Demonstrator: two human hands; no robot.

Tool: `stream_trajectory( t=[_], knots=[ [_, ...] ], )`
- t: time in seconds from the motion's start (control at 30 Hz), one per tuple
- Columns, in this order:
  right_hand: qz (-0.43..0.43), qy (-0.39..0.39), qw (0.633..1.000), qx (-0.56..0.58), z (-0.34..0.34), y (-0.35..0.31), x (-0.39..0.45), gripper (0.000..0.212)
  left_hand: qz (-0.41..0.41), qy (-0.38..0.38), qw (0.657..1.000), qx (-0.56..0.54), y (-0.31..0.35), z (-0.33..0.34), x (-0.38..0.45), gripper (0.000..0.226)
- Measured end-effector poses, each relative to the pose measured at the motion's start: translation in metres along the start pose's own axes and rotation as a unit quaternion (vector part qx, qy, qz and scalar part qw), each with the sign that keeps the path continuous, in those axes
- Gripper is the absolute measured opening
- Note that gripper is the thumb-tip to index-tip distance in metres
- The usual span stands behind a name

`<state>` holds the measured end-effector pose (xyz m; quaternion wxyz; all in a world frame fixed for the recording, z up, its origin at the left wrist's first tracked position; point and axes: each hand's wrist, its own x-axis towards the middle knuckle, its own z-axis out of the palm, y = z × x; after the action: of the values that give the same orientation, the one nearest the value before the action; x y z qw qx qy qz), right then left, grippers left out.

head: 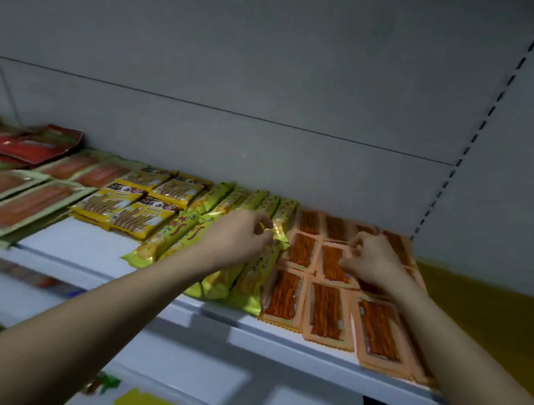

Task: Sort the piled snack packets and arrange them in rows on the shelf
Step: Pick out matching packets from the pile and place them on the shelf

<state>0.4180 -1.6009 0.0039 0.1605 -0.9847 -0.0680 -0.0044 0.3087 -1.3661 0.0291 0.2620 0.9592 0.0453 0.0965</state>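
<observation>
While motion blurs the print on every wrapper past reading, the left hand (244, 235) pinches a green packet (281, 227) mid-shelf (76, 246), and the right hand (371, 257) curls onto orange packets (326, 311), hiding whatever it grips; yellow packets (132, 205) lie leftward.

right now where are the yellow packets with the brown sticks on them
In the head view the yellow packets lie left of centre on the shelf, between the pink trays on their left and the green packets on their right.
</observation>
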Motion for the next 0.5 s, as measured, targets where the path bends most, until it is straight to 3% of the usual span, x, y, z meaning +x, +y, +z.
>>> stream_trajectory(
  t=[0.07,0.17,0.3,0.5],
  knots=[
    [-0.066,0.054,0.996,-0.005,-0.004,-0.014,0.0,0.027,-0.033,0.022,0.999,0.022,-0.007,-0.015,-0.021,0.028],
    [-0.216,0.069,0.969,0.095,-0.003,-0.067,-0.013,0.008,-0.098,0.032,0.993,0.055,-0.028,-0.042,-0.055,0.025],
    [-0.366,-0.041,0.911,0.185,0.021,-0.156,-0.054,0.007,-0.186,0.039,0.976,0.11,-0.062,-0.079,-0.107,0.025],
    [-0.484,-0.16,0.848,0.149,0.043,-0.268,-0.113,0.022,-0.273,0.081,0.947,0.148,-0.117,-0.141,-0.18,0.031]
  ],
)
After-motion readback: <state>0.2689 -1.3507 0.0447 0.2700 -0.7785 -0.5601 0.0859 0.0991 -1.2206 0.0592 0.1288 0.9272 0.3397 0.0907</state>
